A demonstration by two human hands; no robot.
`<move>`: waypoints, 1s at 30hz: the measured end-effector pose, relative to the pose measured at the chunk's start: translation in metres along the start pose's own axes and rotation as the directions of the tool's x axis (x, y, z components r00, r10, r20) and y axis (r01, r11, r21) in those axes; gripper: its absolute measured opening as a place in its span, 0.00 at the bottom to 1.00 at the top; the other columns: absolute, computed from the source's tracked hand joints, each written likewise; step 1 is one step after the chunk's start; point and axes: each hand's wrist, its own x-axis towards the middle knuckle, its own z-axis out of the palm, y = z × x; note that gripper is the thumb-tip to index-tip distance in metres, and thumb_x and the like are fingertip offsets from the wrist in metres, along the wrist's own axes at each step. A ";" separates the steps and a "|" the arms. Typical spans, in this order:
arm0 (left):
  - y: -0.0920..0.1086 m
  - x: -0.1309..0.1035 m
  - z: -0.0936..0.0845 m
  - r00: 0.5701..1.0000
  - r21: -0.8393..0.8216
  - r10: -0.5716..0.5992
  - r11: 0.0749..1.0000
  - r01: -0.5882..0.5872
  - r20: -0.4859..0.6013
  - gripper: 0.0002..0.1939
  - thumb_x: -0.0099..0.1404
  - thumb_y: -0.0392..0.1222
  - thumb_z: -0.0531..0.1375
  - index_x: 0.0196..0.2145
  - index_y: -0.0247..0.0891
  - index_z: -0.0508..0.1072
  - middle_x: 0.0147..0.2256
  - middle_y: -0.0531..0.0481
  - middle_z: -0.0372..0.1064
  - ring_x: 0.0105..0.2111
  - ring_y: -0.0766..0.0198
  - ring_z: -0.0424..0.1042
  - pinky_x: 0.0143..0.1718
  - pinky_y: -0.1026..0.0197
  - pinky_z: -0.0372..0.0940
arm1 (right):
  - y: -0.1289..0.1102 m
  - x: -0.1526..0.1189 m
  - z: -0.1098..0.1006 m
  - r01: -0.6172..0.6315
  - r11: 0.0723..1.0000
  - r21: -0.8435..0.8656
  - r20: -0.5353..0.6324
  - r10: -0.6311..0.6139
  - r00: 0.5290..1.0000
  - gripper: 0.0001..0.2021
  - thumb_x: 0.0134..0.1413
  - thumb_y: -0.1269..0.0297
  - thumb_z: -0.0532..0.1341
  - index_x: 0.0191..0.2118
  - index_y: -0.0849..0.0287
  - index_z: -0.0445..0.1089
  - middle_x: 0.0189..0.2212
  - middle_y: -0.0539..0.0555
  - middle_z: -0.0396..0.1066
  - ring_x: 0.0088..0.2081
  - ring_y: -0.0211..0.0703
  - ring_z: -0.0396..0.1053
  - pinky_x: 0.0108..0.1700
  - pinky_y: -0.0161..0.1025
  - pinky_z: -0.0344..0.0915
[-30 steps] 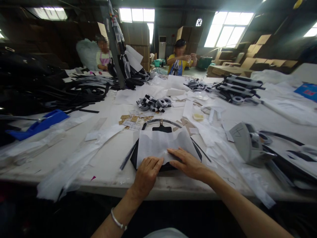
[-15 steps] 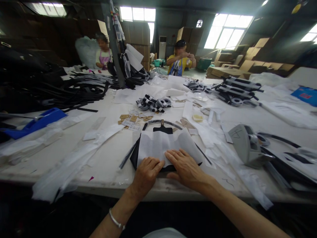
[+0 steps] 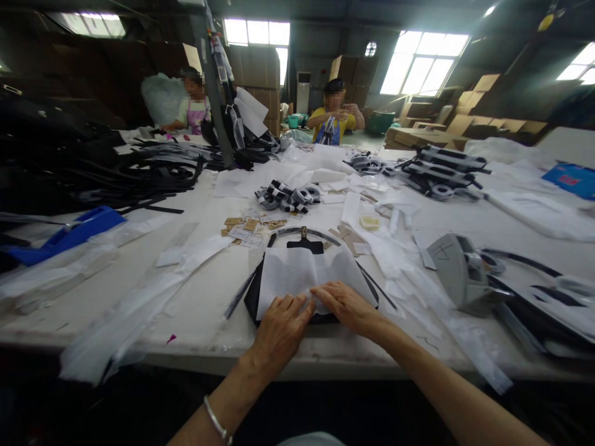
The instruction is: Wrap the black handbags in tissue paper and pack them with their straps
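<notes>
1. Paper [image 3: 288, 269] lies over the black bag [image 3: 251, 300], on the surface [image 3: 195, 322] right in front of me.
2. My left grip [image 3: 282, 325] and right grip [image 3: 348, 305] touch its near edge; I cannot tell if they pinch it.
3. I think this is the smoothing step.
4. The next move needs soft, even pushing, I guess.

This is a big workshop. A long white table [image 3: 199, 310] runs far past the left hand [image 3: 284, 327] and the right hand [image 3: 348, 308]. Heaps of black strips [image 3: 155, 179] lie on it, beyond and left of the left hand. Far past both hands, a person in a pink apron [image 3: 198, 116] and a person in yellow [image 3: 348, 124] are by the table. Behind them are brown boxes [image 3: 253, 67] and big windows [image 3: 418, 74].
</notes>
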 end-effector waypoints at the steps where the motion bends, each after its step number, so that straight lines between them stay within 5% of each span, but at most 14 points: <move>1: -0.001 -0.001 0.001 1.000 -0.009 0.000 1.000 0.000 -0.001 0.20 0.68 0.35 0.57 0.58 0.40 0.64 0.55 0.46 0.68 0.43 0.55 0.67 0.42 0.50 0.62 | -0.001 0.004 0.001 -0.038 0.999 0.000 -0.017 0.038 0.999 0.19 0.70 0.59 0.48 0.49 0.54 0.75 0.44 0.53 0.77 0.47 0.46 0.71 0.54 0.44 0.62; 7: 0.000 0.000 -0.011 0.996 -0.197 -0.069 0.977 0.080 0.062 0.23 0.64 0.41 0.63 0.56 0.42 0.66 0.57 0.49 0.68 0.46 0.54 0.67 0.46 0.49 0.62 | -0.011 0.012 0.016 -0.248 0.933 -0.260 -0.172 0.208 0.963 0.12 0.65 0.58 0.57 0.44 0.50 0.77 0.41 0.53 0.76 0.44 0.48 0.69 0.47 0.42 0.61; 11: 0.000 0.009 -0.029 0.984 -0.319 -0.128 0.934 0.162 0.124 0.16 0.67 0.48 0.60 0.51 0.44 0.71 0.49 0.50 0.74 0.44 0.55 0.69 0.45 0.51 0.65 | -0.022 0.012 0.015 -0.183 0.881 -0.436 -0.091 0.160 0.983 0.12 0.65 0.57 0.56 0.42 0.49 0.78 0.40 0.54 0.76 0.44 0.49 0.69 0.43 0.42 0.61; 15: 0.003 0.027 -0.034 0.957 -0.230 -0.152 0.950 0.209 0.246 0.11 0.71 0.39 0.51 0.41 0.39 0.74 0.33 0.46 0.76 0.36 0.54 0.73 0.36 0.55 0.67 | -0.030 0.021 0.008 -0.092 0.849 -0.521 -0.004 0.106 0.994 0.11 0.62 0.68 0.57 0.34 0.56 0.78 0.36 0.60 0.76 0.42 0.53 0.70 0.41 0.45 0.61; 18: 0.005 0.037 -0.028 0.943 -0.198 -0.213 0.943 0.266 0.255 0.10 0.68 0.30 0.52 0.41 0.35 0.72 0.32 0.43 0.75 0.34 0.54 0.75 0.33 0.57 0.67 | -0.026 0.032 -0.001 -0.040 0.888 -0.458 0.078 0.086 0.993 0.11 0.57 0.73 0.59 0.27 0.60 0.77 0.31 0.62 0.76 0.39 0.52 0.72 0.43 0.45 0.61; 23: 0.000 0.029 -0.012 0.941 -0.274 -0.300 0.902 0.333 0.155 0.03 0.69 0.36 0.56 0.40 0.39 0.69 0.36 0.49 0.74 0.37 0.59 0.75 0.37 0.60 0.66 | 0.001 0.035 -0.002 -0.118 0.990 -0.070 0.071 0.123 0.990 0.06 0.51 0.65 0.66 0.36 0.57 0.77 0.29 0.50 0.76 0.31 0.40 0.71 0.32 0.33 0.61; 26: -0.003 0.020 -0.004 0.941 -0.427 -0.332 0.844 0.324 0.059 0.02 0.66 0.36 0.59 0.37 0.41 0.68 0.37 0.53 0.73 0.38 0.63 0.73 0.40 0.62 0.65 | 0.014 0.027 0.008 -0.157 0.966 0.207 -0.026 0.165 0.986 0.07 0.50 0.65 0.65 0.36 0.58 0.77 0.30 0.49 0.76 0.32 0.39 0.71 0.34 0.33 0.63; 30: -0.006 0.017 0.002 0.950 -0.523 -0.311 0.808 0.272 0.013 0.03 0.65 0.34 0.60 0.36 0.41 0.69 0.39 0.54 0.72 0.41 0.64 0.72 0.43 0.62 0.65 | 0.018 0.024 0.014 -0.198 0.921 0.336 -0.029 0.221 0.975 0.08 0.53 0.64 0.63 0.34 0.59 0.79 0.32 0.51 0.78 0.35 0.42 0.73 0.39 0.35 0.65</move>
